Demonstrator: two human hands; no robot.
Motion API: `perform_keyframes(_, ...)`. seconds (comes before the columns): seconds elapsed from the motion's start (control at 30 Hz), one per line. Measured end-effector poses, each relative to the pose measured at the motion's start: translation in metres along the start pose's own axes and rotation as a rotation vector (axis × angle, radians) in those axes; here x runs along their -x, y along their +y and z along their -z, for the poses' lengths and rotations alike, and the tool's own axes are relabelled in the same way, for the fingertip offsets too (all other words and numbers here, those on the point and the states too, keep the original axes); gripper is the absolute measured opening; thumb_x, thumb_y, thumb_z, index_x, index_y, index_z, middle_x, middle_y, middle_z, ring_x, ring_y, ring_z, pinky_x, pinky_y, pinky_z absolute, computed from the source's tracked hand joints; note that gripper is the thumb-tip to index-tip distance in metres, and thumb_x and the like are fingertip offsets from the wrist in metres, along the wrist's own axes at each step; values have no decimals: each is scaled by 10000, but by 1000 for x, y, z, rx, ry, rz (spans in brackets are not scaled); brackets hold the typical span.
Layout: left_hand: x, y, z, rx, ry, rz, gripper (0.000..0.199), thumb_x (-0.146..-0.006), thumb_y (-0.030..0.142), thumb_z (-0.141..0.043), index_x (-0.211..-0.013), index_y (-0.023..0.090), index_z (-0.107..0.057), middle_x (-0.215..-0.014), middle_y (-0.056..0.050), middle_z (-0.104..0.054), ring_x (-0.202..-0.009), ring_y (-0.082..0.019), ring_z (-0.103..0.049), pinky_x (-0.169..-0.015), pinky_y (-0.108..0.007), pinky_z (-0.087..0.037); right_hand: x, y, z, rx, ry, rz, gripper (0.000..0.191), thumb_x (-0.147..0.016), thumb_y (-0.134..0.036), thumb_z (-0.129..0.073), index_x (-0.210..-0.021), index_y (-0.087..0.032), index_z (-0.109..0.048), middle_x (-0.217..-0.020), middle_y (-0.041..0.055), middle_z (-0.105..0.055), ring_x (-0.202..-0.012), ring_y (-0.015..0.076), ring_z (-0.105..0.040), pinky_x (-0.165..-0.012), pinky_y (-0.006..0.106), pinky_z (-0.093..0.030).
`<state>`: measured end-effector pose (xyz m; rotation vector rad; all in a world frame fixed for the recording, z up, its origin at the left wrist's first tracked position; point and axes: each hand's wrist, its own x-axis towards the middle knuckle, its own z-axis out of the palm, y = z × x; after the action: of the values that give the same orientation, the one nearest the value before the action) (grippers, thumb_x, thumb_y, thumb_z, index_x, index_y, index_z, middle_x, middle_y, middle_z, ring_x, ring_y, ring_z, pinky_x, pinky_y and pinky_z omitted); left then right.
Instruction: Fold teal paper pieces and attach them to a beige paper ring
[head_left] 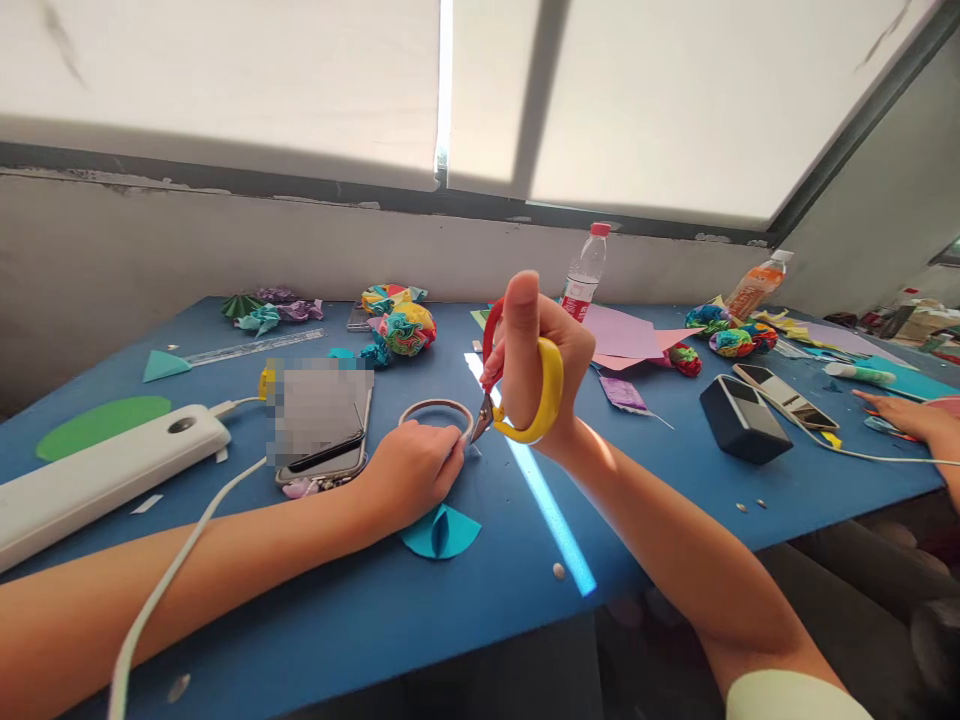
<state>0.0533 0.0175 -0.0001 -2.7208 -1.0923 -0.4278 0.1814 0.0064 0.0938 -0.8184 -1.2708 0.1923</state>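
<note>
My left hand [416, 465] is closed on a roll of tape [436, 406], gripping its near right side just above the table. Scissors [517, 400] with one red and one yellow handle are in my right hand [546, 345], thumb raised through the red loop and fingers in the yellow one. Their blades point down and left, right at the edge of the tape roll by my left fingertips. Whether a strip of tape lies between the blades is too small to tell. Just below my left wrist lies a folded turquoise paper piece [441, 532].
A phone [326, 465] and a white power strip [112, 480] with a cable lie left. Colourful crumpled-paper balls [409, 328], a bottle [586, 265] and purple paper [616, 332] stand behind. A black box [744, 418] is right, near another person's hand [904, 412].
</note>
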Motion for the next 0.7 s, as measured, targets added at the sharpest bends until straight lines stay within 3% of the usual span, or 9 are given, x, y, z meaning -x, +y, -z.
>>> perform_keyframes(0.13, -2, -2, 2, 25, -1, 18, 375, -934, 305, -336, -643, 172, -532, -582, -31, -543, -586, -179, -501, -612, -312, -342, -9, 1, 6, -50, 51, 3, 581, -838, -653, -409, -459, -226, -306, -412, -54, -310, -379, 83, -385, -422, 255, -347)
perform_keyframes(0.3, -6, -4, 2, 115, -13, 45, 194, -829, 211, -461, -659, 161, -539, -809, -78, -560, -807, -237, -518, -688, -352, -390, -33, 9, 16, -153, 169, -196, 597, -851, -690, -310, -471, -231, -288, -370, -64, -285, -317, 81, -359, -372, 235, -369)
perform_keyframes(0.4, -3, -3, 2, 173, -3, 49, 124, -804, 231, -484, -835, 149, -572, -984, -110, -553, -953, -274, -509, -759, -400, -415, -46, 21, 23, -223, 203, -324, 587, -852, -679, -330, -483, -228, -259, -389, -65, -281, -324, 82, -375, -357, 230, -367)
perform_keyframes(0.5, 1, -3, 6, 309, 88, 35, 329, -772, 223, -482, -1083, 120, -514, -1176, -158, -478, -1172, -320, -397, -918, -479, -367, -55, 33, 27, -293, 282, -409, 576, -869, -616, -371, -472, -212, -267, -400, -65, -309, -349, 60, -393, -377, 197, -370)
perform_keyframes(0.57, 3, -3, 10, 445, 130, 35, 323, -787, 222, -454, -1093, 135, -506, -1191, -144, -463, -1174, -298, -395, -958, -475, -347, -59, 40, 28, -324, 311, -490, 566, -880, -599, -350, -481, -209, -258, -401, -72, -297, -336, 47, -365, -366, 184, -353)
perform_keyframes(0.7, -1, -5, 15, 728, 137, 136, 184, -848, 309, -451, -914, 178, -562, -1056, -81, -508, -1019, -230, -494, -906, -387, -406, -61, 53, 24, -376, 349, -638, 572, -852, -679, -296, -509, -223, -247, -396, -80, -292, -317, 54, -355, -334, 191, -344)
